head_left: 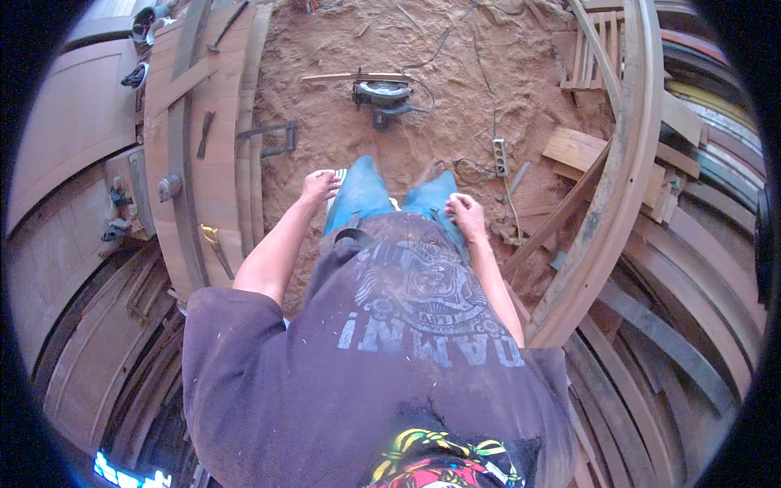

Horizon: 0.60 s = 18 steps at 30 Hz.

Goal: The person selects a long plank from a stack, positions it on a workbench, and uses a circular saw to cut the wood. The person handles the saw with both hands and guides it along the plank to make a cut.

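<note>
My left hand hangs beside my left thigh, its fingers loosely bent and apart, with nothing seen in it. By the other thigh, my right hand has its fingers curled in toward the thumb; whether something small is in them is hidden. Both hands are close to my blue trousers. On the sawdust-covered ground ahead of my feet rests a circular saw, its cord trailing off to the right. A thin wooden strip lies beside the saw.
At left, a plank-topped bench bears a yellow-handled handsaw, a hammer and a metal cup-like object. A power strip with cords lies on the ground at right. Long beams and stacked boards line the right side.
</note>
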Tool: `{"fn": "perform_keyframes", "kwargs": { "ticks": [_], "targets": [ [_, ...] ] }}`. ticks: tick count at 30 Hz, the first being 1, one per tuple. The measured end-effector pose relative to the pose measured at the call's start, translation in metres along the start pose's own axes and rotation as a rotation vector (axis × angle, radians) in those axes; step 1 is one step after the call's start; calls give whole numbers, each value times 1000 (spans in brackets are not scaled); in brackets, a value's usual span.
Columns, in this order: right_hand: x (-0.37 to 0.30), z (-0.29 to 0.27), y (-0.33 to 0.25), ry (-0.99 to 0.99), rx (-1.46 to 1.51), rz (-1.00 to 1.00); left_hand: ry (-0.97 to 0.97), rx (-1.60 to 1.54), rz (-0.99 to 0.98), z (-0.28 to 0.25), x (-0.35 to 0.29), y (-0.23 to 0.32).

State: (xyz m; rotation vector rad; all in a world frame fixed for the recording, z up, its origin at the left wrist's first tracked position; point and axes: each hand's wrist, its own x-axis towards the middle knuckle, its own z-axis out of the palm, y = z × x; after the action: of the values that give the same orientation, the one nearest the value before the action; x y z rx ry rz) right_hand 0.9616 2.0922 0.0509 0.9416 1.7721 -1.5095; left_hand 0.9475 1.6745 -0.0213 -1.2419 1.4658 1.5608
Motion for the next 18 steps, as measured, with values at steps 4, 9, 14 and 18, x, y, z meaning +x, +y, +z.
{"fn": "perform_keyframes", "kwargs": {
  "ticks": [4, 9, 14, 18],
  "targets": [
    [14, 2, 49, -9, 7, -138, 11, 72, 20, -2, 6, 37],
    [43, 1, 5, -44, -13, 28, -16, 10, 141, 17, -17, 82],
    [103, -15, -3, -133, -157, 11, 179, 556, 223, 20, -14, 64],
    [141, -18, 1, -153, -191, -3, 219, 940, 63, 32, 0, 28]
  ]
}}
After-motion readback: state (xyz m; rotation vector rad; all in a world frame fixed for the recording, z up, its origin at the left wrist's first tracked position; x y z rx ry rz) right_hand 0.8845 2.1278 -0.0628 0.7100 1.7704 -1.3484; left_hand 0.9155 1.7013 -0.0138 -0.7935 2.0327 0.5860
